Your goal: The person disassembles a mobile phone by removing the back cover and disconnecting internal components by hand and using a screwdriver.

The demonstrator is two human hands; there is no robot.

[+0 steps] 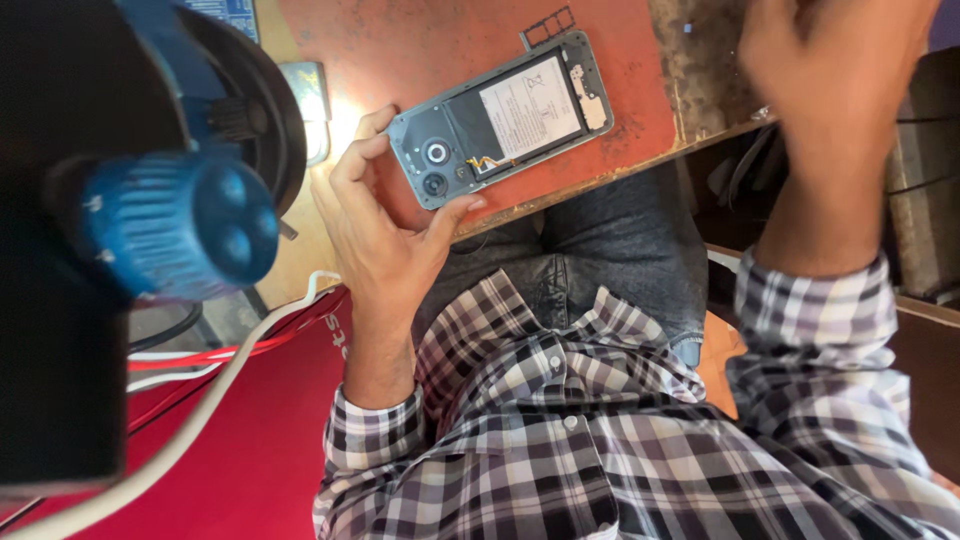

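A smartphone (500, 115) with its back cover off lies on a red mat (420, 45) at the table's near edge, showing its battery, camera rings and a small board. My left hand (385, 230) holds the phone's camera end, fingers on the far-left corner and thumb on the near corner. My right hand (830, 80) is raised at the upper right, blurred, its back toward me and its fingers curled out of sight. What it holds, if anything, is hidden. A small dark card tray (548, 25) lies just beyond the phone.
A black device with a blue round knob (190, 225) fills the left side, close to the camera. White and red cables (200, 365) run beneath it over a red surface (250, 450). The worn wooden table edge (700, 90) continues right. My checked shirt and jeans are below.
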